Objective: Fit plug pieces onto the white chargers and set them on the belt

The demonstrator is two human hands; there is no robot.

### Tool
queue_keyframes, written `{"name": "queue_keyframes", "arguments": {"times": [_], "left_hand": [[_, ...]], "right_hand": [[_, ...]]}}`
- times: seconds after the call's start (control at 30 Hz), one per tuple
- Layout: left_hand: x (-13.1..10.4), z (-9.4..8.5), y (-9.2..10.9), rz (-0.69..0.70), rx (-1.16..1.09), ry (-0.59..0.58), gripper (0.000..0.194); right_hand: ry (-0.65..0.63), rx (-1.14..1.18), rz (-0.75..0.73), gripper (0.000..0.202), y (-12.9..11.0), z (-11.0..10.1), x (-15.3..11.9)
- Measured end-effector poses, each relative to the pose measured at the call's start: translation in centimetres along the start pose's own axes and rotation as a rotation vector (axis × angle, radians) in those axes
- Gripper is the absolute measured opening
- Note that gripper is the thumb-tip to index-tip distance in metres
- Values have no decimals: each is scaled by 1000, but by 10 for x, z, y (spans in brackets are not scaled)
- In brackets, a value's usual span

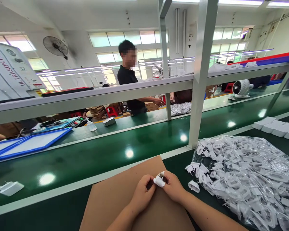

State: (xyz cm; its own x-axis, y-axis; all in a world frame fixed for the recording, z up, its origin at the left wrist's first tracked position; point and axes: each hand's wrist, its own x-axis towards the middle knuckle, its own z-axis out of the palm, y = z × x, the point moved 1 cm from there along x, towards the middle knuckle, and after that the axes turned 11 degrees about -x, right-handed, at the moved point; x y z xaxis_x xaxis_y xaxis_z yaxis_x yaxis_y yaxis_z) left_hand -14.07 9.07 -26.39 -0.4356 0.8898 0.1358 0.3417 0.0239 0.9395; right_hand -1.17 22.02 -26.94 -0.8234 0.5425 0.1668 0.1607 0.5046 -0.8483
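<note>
My left hand [144, 193] and my right hand [174, 187] meet over a sheet of brown cardboard [118, 195]. Between their fingertips is a small white plastic plug part [159, 181]. The fingers of my right hand are closed around its right side. My left hand is curled, its fingertips at the part's left edge. The fingers partly cover the part, so its exact shape is hard to make out. Just right of my hands, several loose white plug parts [194, 185] lie beside a clear plastic bag [250, 173] heaped with similar pieces.
A green conveyor belt [110, 150] runs behind the cardboard, with a white plug adapter [11, 188] at its left. A metal post [199, 80] rises behind the bag. White housings [279, 126] stand in rows at right. A person [128, 77] in black stands across the line.
</note>
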Motion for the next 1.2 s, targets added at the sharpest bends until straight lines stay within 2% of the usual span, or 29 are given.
{"name": "queue_keyframes", "arguments": {"times": [0.47,1.2], "left_hand": [[1,-1,1,33,31,9,16],[1,0,3,28,16,15,15]], "right_hand": [[-8,-36,-5,36,-2,-2,-1],[-16,11,12,44,-7,-5,-2]]}}
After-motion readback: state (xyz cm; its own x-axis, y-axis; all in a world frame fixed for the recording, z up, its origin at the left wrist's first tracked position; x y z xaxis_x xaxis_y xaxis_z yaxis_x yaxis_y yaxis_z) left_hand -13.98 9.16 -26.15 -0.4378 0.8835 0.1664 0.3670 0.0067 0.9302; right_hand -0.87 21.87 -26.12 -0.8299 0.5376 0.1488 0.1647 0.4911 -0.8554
